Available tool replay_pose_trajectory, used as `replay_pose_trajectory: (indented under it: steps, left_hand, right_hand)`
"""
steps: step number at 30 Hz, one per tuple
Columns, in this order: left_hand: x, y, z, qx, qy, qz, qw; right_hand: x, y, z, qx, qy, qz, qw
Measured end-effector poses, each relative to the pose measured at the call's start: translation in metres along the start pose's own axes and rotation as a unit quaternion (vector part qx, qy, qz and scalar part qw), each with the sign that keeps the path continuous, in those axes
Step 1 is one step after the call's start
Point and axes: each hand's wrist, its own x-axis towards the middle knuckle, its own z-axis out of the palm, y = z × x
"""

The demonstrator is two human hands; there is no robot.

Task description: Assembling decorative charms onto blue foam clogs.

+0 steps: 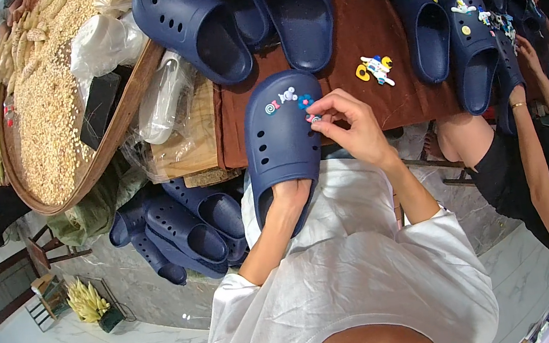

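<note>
A navy blue clog (276,139) points away from me at the table's near edge, its toe over the brown cloth. My left hand (291,196) reaches into its opening from the heel end; the fingers are hidden inside. My right hand (351,123) pinches a small pink-and-white shoe charm (313,118) against the clog's right upper side. Nearby on the toe sit a blue flower charm (305,102), a grey animal charm (287,95) and a striped candy charm (272,108). Several loose charms (376,71) lie clustered on the cloth to the right.
Beyond are more navy clogs (301,20), with others (186,228) hanging low at left. A round tray (70,196) of pale kernels and plastic bags (166,99) stand left on the brown-clothed table (365,20). At right, another person's hand (517,95) is at decorated clogs (476,60).
</note>
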Motion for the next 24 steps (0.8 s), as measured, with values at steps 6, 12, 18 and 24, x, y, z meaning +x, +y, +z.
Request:
replay_pose_trajectory:
  steps: [6,12,18,24]
  left_hand:
    - [-0.006,0.002,0.0,0.004,0.002,-0.015,1.0]
    - [-0.013,0.004,0.002,0.011,0.034,-0.041,0.999]
    - [-0.017,0.0,-0.011,0.022,0.025,-0.046,0.998]
    - [-0.017,-0.001,-0.018,0.006,0.013,-0.048,0.999]
  right_hand:
    - [-0.001,-0.001,0.002,-0.034,0.024,-0.025,0.999]
    - [-0.004,-0.001,0.0,-0.057,0.019,-0.028,0.998]
    - [-0.005,0.008,-0.006,0.055,0.001,0.05,0.997]
    - [-0.007,0.007,-0.005,0.085,-0.004,0.081,0.993]
